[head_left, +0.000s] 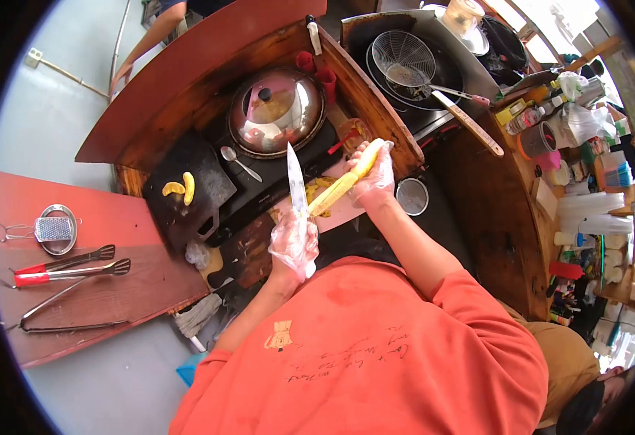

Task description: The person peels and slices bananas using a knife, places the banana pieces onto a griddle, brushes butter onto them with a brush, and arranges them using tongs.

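Observation:
My left hand (294,243), in a clear plastic glove, grips a knife (297,181) with its blade pointing up and away from me. My right hand (377,180), also gloved, is closed around a long yellow banana (335,192). The banana's lower end touches or nearly touches my left hand beside the knife. Under both hands lies a pink cutting board (343,214) with yellow pieces on it. Two peeled bananas (188,188) rest on a dark griddle (212,170) to the left.
A domed lid (277,112) covers a pan ahead, with a spoon (241,164) beside it. A wok (440,72) holds a strainer (403,58). Tongs (71,272) and a grater (53,228) lie on the red shelf (107,210). Another person's arm (147,40) shows upper left; someone sits or stands lower right.

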`<state>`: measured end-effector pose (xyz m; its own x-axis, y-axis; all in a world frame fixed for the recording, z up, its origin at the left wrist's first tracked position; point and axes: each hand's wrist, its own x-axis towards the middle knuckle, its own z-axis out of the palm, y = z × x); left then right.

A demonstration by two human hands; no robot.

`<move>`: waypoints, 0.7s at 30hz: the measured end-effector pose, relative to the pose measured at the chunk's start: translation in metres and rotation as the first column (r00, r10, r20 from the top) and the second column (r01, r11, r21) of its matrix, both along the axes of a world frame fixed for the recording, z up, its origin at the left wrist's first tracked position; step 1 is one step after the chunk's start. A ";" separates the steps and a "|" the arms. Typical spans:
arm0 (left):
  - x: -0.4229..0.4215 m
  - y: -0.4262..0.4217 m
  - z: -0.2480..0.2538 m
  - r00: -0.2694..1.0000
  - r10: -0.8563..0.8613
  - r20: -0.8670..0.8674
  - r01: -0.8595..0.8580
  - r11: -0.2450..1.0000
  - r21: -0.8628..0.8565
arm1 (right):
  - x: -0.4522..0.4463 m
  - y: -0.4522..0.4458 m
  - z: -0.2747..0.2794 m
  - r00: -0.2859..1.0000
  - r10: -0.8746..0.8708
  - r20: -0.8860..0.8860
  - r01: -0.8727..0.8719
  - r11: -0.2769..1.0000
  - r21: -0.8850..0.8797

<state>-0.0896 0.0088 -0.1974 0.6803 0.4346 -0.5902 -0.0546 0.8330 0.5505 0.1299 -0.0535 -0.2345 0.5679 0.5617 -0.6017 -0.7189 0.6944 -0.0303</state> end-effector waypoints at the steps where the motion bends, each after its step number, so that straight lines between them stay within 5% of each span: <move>1: -0.005 0.000 0.002 1.000 0.001 0.005 -0.001 1.000 0.004 | 0.006 -0.002 -0.001 0.998 -0.026 0.062 0.022 0.999 0.050; 3: -0.016 0.007 0.008 0.988 -0.141 -0.062 0.148 0.978 0.147 | 0.017 -0.005 0.004 0.996 -0.024 0.083 0.021 0.999 0.034; 5: -0.019 0.011 0.019 0.988 -0.129 -0.086 0.143 0.974 0.179 | 0.024 -0.013 0.015 0.938 0.057 0.343 -0.074 0.997 0.038; 7: -0.007 0.012 0.040 0.953 0.017 -0.301 0.177 0.776 0.606 | 0.022 -0.019 0.050 0.904 0.155 0.397 -0.171 0.985 0.005; 9: 0.017 0.021 0.057 0.951 -0.005 -0.308 0.234 0.664 0.711 | 0.013 -0.023 0.066 0.624 0.477 0.619 -0.372 0.878 -0.301; 11: 0.041 0.034 0.089 0.948 -0.096 -0.304 0.313 0.095 0.945 | -0.004 -0.018 0.082 0.552 0.549 0.628 -0.350 0.836 -0.424; 13: 0.071 0.035 0.107 0.966 -0.115 -0.230 0.256 0.367 0.894 | -0.013 -0.019 0.090 0.456 0.677 0.578 -0.545 0.725 -0.420; 14: 0.085 0.036 0.097 0.990 -0.137 0.022 0.035 0.398 0.917 | -0.017 -0.021 0.086 0.360 0.657 0.663 -0.535 0.727 -0.430; 15: 0.086 0.037 0.119 0.979 -0.181 -0.093 0.168 0.459 0.873 | -0.020 -0.019 0.090 0.382 0.666 0.640 -0.561 0.718 -0.412; 21: 0.092 0.059 0.129 0.961 -0.248 -0.120 0.108 -0.062 0.992 | -0.023 -0.021 0.103 0.367 0.566 0.738 -0.533 0.779 -0.331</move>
<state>0.0020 0.0674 -0.0684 0.8504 0.3747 0.3692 -0.1025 -0.5704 0.8149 0.1066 -0.0743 -0.1315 0.3681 0.9220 -0.1204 -0.6110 0.1422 -0.7788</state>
